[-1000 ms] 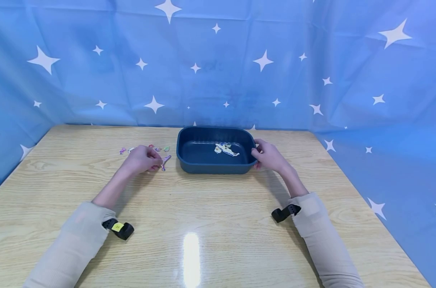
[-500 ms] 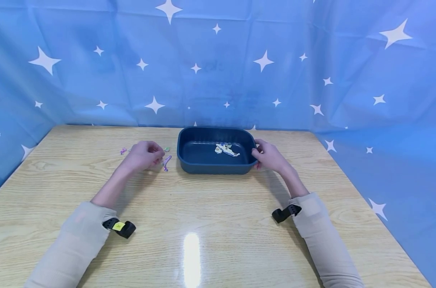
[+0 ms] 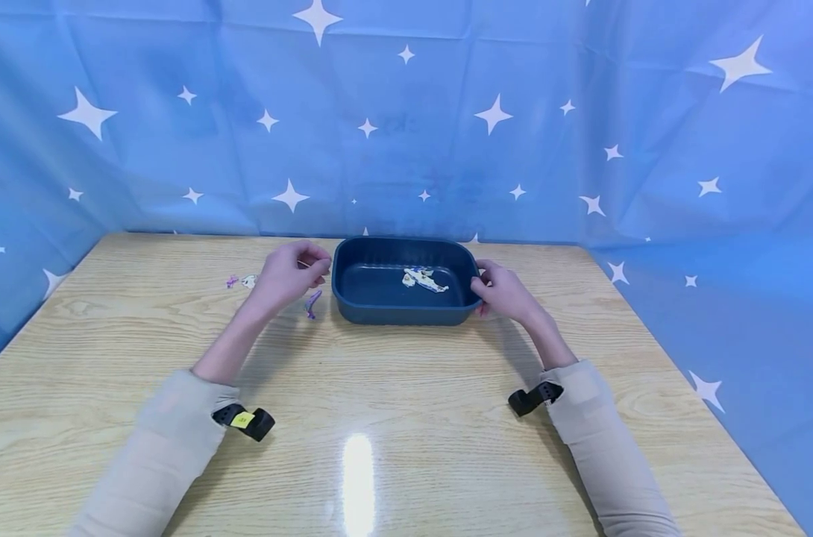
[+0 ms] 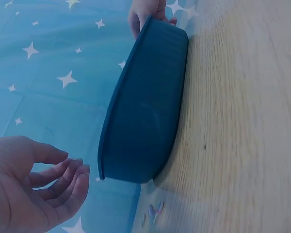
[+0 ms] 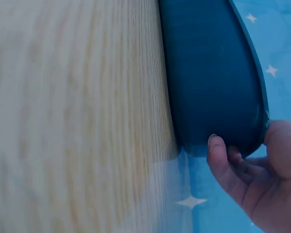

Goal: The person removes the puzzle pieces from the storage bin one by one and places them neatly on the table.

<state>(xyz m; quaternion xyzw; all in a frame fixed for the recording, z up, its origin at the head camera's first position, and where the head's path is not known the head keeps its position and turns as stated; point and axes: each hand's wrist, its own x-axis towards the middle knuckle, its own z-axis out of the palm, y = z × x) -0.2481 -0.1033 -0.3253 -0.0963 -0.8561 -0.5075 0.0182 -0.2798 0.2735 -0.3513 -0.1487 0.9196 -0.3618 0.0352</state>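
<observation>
**Dark blue bin between left hand and right hand**

A blue curtain with white stars fills the top of the head view and runs down its right edge. Below it spreads a pale wooden table. The bin stands upright on it, just above the middle of the frame. Two light sleeves, left and right, come up from the bottom corners.

The right hand grips the bin's right end, thumb at the rim, fingers curled against the outer wall. The left hand is just beside the left end, apart from it, thumb near the bent fingertips; whether they pinch anything, I cannot tell.

White pieces lie in the bin, right of its middle. A purple piece lies on the table below the left hand. Further left are a small white piece and, smallest, a pinkish-purple piece.
</observation>
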